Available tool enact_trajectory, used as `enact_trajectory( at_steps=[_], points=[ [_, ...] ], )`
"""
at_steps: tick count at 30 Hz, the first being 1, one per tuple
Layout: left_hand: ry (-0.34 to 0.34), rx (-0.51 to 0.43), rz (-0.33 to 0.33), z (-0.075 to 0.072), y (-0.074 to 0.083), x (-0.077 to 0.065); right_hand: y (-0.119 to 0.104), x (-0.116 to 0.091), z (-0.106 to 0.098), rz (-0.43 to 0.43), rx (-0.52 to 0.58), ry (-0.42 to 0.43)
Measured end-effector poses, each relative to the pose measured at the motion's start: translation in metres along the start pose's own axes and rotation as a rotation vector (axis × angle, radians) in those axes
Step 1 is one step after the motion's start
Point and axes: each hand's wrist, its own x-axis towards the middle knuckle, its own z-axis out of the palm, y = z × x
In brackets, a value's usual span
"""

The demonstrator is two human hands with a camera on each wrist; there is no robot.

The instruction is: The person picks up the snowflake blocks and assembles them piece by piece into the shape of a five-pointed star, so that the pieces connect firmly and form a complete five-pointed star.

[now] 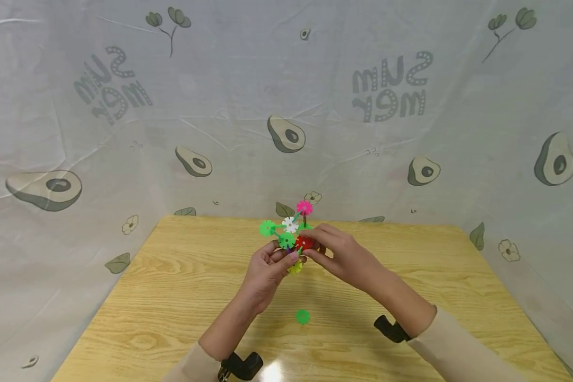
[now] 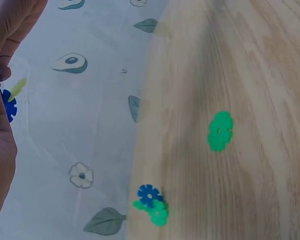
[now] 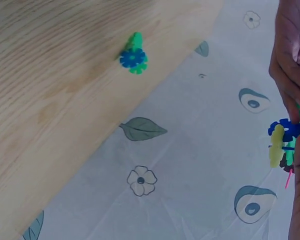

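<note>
Both hands hold a joined cluster of notched plastic snowflake discs above the table in the head view. My left hand (image 1: pixel 262 276) grips its lower part, thumb beside a yellow disc (image 1: pixel 295 267) and a green disc (image 1: pixel 287 241). My right hand (image 1: pixel 346 257) pinches a red disc (image 1: pixel 304 243) on the cluster's right side between thumb and fingers. A white disc (image 1: pixel 290 225), a light green disc (image 1: pixel 267 228) and a pink disc (image 1: pixel 304 207) stand out at the top. In the right wrist view a blue disc (image 3: pixel 285 129) and a yellow disc (image 3: pixel 276 146) show; the fingers hide other pieces.
A loose green disc (image 1: pixel 303 317) lies on the wooden table (image 1: pixel 172 297) nearer the front. Both wrist views show a small joined piece of blue and green discs (image 2: pixel 149 195) near the table's edge. A printed cloth (image 1: pixel 239 175) hangs behind and at the sides.
</note>
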Motion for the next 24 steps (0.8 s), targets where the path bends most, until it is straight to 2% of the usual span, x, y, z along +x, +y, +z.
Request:
enact_trajectory(
  at_steps=[7, 12, 17, 20, 24],
  points=[
    [0.02, 0.014, -0.003, -0.002, 0.004, -0.001, -0.003, 0.002, -0.003, 0.049, 0.011, -0.023],
    [0.045, 0.004, -0.009, -0.006, 0.003, 0.0, -0.003, 0.002, -0.005, 0.058, 0.005, 0.004],
    [0.105, -0.019, -0.001, -0.01, 0.003, 0.002, -0.001, -0.001, -0.003, 0.084, 0.023, 0.055],
    [0.142, -0.036, 0.002, -0.012, 0.004, 0.003, 0.004, -0.006, 0.004, 0.127, 0.044, 0.099],
    [0.171, -0.044, 0.001, -0.014, 0.005, 0.005, 0.014, -0.017, 0.022, 0.251, 0.079, 0.12]
  ],
)
